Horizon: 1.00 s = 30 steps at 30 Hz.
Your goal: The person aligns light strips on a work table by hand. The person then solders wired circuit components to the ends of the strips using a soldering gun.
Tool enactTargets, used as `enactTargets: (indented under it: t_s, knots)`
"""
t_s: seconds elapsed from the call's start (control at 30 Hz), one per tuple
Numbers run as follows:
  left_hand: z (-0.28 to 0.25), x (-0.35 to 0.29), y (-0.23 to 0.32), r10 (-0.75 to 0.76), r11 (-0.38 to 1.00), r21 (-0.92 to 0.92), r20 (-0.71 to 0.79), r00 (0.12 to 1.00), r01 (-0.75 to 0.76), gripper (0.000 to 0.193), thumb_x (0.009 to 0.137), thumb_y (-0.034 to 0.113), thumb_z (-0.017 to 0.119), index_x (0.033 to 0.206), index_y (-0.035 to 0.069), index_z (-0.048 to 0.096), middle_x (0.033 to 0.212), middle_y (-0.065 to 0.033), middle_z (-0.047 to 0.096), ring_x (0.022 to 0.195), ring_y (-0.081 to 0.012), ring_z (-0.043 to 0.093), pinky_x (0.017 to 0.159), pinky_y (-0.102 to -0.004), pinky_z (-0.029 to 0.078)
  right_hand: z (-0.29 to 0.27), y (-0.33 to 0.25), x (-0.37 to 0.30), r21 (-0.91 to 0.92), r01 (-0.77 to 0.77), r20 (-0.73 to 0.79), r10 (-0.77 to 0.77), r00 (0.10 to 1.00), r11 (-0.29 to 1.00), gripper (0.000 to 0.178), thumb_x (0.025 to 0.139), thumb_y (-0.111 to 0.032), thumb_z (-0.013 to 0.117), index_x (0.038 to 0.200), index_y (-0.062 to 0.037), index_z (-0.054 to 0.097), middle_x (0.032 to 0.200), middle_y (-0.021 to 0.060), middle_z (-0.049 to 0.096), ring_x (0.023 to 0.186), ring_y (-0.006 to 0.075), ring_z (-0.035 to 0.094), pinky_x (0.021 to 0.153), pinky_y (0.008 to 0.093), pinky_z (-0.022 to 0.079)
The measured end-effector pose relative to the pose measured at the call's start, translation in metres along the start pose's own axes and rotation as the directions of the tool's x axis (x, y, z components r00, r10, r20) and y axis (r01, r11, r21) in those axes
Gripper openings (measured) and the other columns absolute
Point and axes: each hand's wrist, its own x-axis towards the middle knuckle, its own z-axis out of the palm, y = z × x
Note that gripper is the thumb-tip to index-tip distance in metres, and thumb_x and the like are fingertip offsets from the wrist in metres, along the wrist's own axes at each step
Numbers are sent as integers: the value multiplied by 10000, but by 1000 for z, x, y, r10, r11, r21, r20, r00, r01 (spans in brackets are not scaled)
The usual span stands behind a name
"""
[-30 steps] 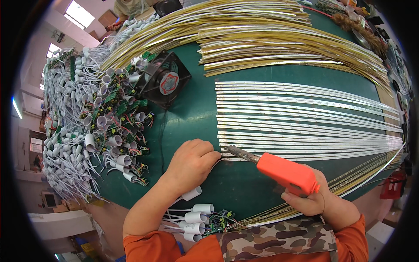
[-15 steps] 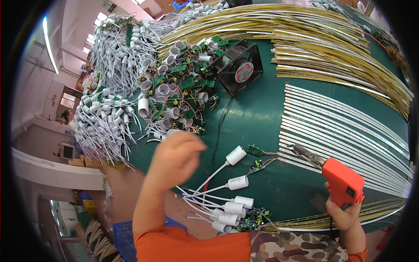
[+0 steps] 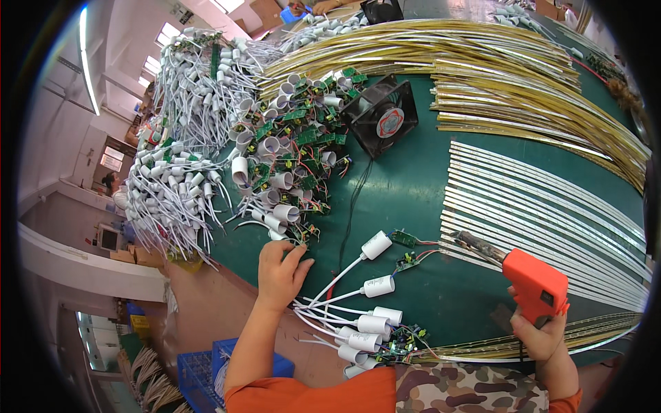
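My right hand (image 3: 540, 334) grips a red soldering gun (image 3: 536, 282) by its handle. The gun's dark metal tip lies close to the left ends of a row of narrow white strips (image 3: 537, 213). Two small green circuit boards (image 3: 405, 238) sit just left of these ends, with thin wires running to the strips. At the near edge of a heap of white cups with circuit boards (image 3: 281, 180), my left hand (image 3: 281, 279) reaches in, fingers bent and thumb apart from the index finger. Its other fingertips are partly hidden. Several white cylinders with cables (image 3: 377, 286) lie to its right.
A black fan (image 3: 382, 120) stands on the green table (image 3: 406, 172), its cables trailing toward me. Bundles of yellowish strips (image 3: 509, 89) stretch across the back right. Piles of white cabled parts (image 3: 175, 186) fill the left. A blue crate (image 3: 196, 378) is below the table edge.
My left hand has moved slightly right and down to the near edge of the heap, its fingers now extending toward it. My right hand and the soldering gun have barely shifted.
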Motion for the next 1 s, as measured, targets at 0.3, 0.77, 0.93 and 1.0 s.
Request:
enactTargets:
  t_s: [0.3,0.77,0.93,1.0]
  knots:
    - [16,8,-9,-88,993,71,-127,988,97,264,722,102,761,923,44,600,922,-107,554,841,-306,541,707,-399,456,1,-3,-1,44,-116,-36,118,992,992,539,731,-37,635,1250,27,500,1129,130,621,663,87,564,593,238,468]
    - [-35,75,64,-138,143,-955,240,961,259,180,949,173,589,1016,7,563,981,-161,617,880,-221,616,798,-343,504,6,-26,10,564,-155,-43,217,975,811,489,843,-196,690,1228,30,490,1073,180,646,915,219,655,792,350,538]
    - [7,112,128,102,-158,-898,398,912,410,149,954,124,573,1037,4,540,1031,-178,626,978,-251,616,860,-376,493,27,-41,26,422,-193,13,207,978,886,540,863,-95,687,1311,-16,397,1119,119,623,1045,197,603,933,348,483]
    - [11,121,148,181,-146,-863,457,871,483,149,955,126,575,1036,6,539,1043,-172,626,984,-245,617,875,-378,490,36,-43,29,451,-184,-31,222,975,873,650,840,-93,714,1360,-23,329,1155,97,600,1078,169,579,956,329,462]
